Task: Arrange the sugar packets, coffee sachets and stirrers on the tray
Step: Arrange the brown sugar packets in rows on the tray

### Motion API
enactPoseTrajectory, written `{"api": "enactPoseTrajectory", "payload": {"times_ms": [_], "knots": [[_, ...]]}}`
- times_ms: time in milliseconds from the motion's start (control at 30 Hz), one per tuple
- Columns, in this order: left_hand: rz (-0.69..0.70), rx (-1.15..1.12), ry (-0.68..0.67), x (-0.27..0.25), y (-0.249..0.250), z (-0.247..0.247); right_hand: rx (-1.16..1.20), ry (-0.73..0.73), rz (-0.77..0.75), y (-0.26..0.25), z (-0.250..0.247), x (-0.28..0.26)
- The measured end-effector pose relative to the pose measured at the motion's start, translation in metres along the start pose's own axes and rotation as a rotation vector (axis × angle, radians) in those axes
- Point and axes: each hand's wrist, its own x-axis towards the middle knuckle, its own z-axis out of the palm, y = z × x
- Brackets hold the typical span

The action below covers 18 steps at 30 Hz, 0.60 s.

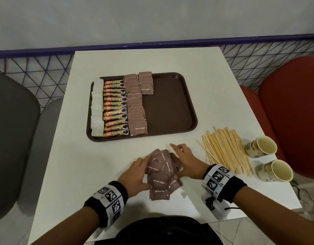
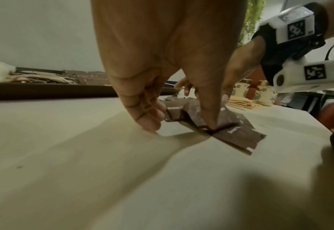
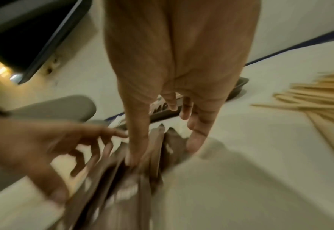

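The left hand [image 1: 135,171] and right hand [image 1: 185,161], fingers fairly straight, pressed the loose brown sugar packets [image 1: 161,175] between them, apparently bunching them for the tray [image 1: 172,106] beyond.

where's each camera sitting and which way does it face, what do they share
Head: worn on the head, looking forward and down at the tray, stirrers and cups; shows both forearms, left hand and right hand.
Left wrist: low over the table, looking along the left hand's fingers at the brown sugar packets.
Right wrist: looking along the right hand's fingers; blurred.
All three share the loose packets between both hands.
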Motion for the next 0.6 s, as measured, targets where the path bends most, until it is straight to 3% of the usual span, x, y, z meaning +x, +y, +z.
{"api": "enactPoseTrajectory", "payload": {"times_ms": [67,167,333,467,600], "knots": [[-0.027,-0.081,-0.006,-0.004,-0.005,-0.003,0.077,0.027,0.066,0.0,-0.01,0.002],[-0.049,-0.089,-0.028,-0.007,-0.006,-0.002,0.006,-0.023,0.148,-0.006,-0.01,0.005],[-0.081,-0.025,0.017,0.002,0.003,-0.001,-0.117,-0.058,0.089,-0.036,0.023,0.016],[-0.117,-0.074,0.065,0.01,0.001,0.003,-0.241,0.004,0.079,-0.05,0.034,0.027],[-0.127,-0.168,0.158,0.014,-0.002,0.008,-0.129,-0.021,0.046,-0.057,0.036,0.031]]}}
